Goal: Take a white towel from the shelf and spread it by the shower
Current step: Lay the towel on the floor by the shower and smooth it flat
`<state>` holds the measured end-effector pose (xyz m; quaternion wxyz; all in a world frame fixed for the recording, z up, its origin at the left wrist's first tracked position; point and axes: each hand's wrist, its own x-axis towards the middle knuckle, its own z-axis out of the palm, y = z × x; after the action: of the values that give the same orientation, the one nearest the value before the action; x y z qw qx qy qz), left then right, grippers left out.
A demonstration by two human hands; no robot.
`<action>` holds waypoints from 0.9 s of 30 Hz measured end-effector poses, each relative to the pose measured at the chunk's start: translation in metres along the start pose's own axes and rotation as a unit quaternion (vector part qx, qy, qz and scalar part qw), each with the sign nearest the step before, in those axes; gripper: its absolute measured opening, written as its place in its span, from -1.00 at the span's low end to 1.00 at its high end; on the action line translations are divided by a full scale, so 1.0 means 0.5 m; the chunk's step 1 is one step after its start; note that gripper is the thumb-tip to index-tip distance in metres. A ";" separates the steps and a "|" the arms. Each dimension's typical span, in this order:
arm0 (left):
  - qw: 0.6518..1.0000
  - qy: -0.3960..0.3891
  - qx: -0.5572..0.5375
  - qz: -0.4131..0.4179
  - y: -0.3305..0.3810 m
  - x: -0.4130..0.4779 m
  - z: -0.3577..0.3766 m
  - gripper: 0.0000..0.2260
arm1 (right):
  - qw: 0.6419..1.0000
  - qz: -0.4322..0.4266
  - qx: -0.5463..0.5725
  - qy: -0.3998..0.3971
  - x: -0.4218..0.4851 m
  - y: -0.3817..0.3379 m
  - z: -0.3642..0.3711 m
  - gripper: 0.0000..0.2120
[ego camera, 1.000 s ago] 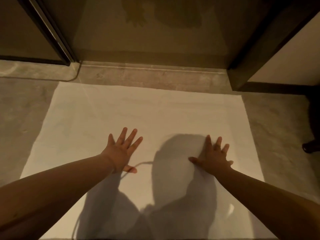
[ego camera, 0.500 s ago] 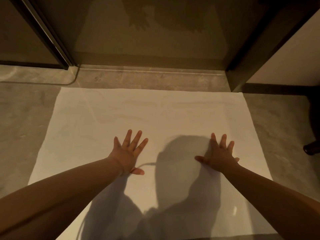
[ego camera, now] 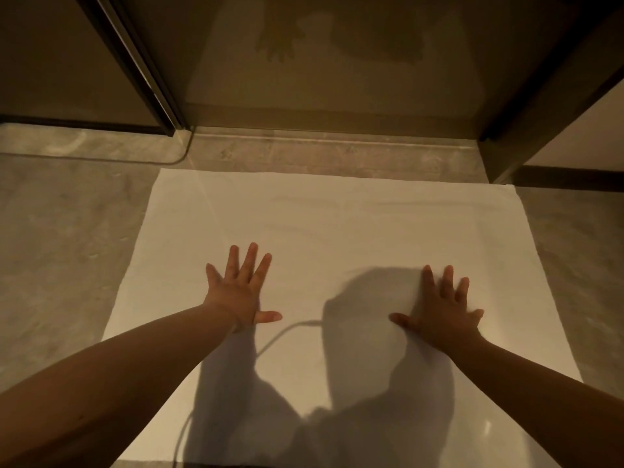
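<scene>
The white towel (ego camera: 337, 238) lies opened flat on the grey stone floor (ego camera: 60, 251), its far edge running just short of the shower sill (ego camera: 324, 153) at twelve o'clock. Its surface looks smooth, with only faint ripples near that far edge. The left hand (ego camera: 241, 292) rests palm down on the cloth at about nine o'clock from the towel's middle, fingers fanned wide and thumb pointing inward. The right hand (ego camera: 445, 314) lies flat at about three o'clock, fingers likewise splayed, inside a dark shadow that falls across the towel. Both bare forearms reach in from the near corners, at seven and five o'clock. A thin pale cord (ego camera: 280, 336) curves between the arms toward six o'clock. Beyond the sill the shower glass (ego camera: 337, 79) carries a dim reflection of a hand. A dark door frame (ego camera: 141, 65) slants at eleven o'clock, another dark frame post (ego camera: 540, 96) at one o'clock.
</scene>
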<state>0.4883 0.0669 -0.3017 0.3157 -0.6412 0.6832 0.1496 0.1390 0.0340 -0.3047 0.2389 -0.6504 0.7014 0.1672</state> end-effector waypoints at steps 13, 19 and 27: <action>1.000 -0.017 -0.017 0.003 -0.023 0.021 -0.004 -0.01 | 1.000 0.003 0.011 -0.015 -0.003 -0.011 -0.009 0.14; 0.992 0.092 0.020 0.085 -0.009 0.001 0.001 -0.12 | 0.998 -0.049 -0.013 0.034 -0.009 -0.017 -0.003 0.13; 0.978 0.077 0.066 0.184 0.068 -0.014 0.022 -0.17 | 0.964 -0.237 -0.118 -0.006 -0.003 -0.052 0.038 0.02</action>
<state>0.4576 0.0837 -0.3123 0.2705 -0.4915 0.8205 0.1099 0.1669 0.0429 -0.3178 0.1971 -0.8206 0.5011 0.1915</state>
